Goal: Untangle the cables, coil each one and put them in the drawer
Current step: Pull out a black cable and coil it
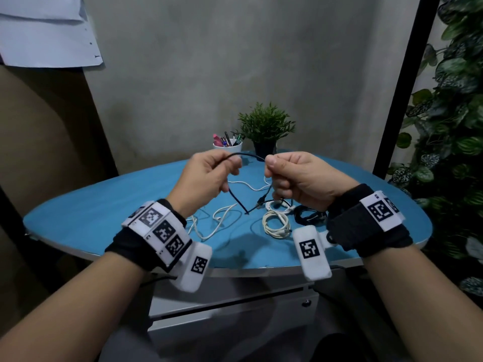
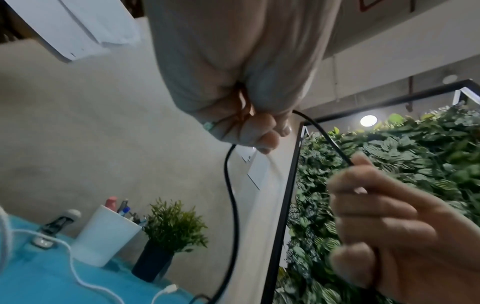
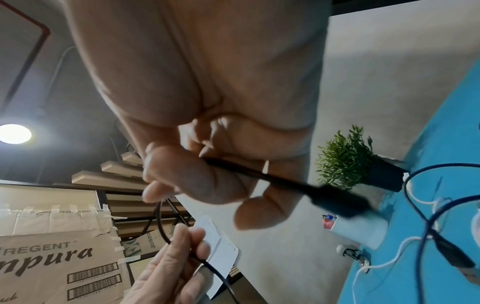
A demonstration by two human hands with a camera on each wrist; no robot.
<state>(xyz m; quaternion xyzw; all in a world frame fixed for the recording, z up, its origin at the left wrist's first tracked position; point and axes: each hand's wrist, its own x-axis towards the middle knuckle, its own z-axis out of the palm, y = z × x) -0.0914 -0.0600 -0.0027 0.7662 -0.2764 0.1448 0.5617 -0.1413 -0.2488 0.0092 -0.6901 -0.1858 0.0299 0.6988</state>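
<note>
1. A thin black cable (image 1: 245,154) is held in the air above the blue desk (image 1: 104,220) by both hands.
2. The left hand (image 1: 206,178) is curled around the cable, which is pinched near the fingertips; from the fist the cable drops in a loop towards the desk.
3. The right hand (image 1: 300,176) is likewise closed on the same cable, and a short arched span is stretched between the two hands.
4. In the right wrist view, a black connector end (image 3: 340,202) is seen projecting from under the right hand's curled fingers (image 3: 182,174).
5. Below the hands, the hanging part of the black cable is bent into a V whose point lies close to the desk surface.
6. A loose white cable (image 1: 222,218) is spread in open loops on the desk, under and beside the left hand.
7. A coiled white cable (image 1: 277,223) lies near the middle of the desk, with a coiled black cable (image 1: 308,215) just beside it on the right.
8. A white pen cup (image 1: 227,147) and a small potted plant (image 1: 265,126) stand side by side at the far edge of the desk.
9. A grey drawer front (image 1: 235,307) with a small lock is seen under the desk, and no cable is seen in it.
</note>
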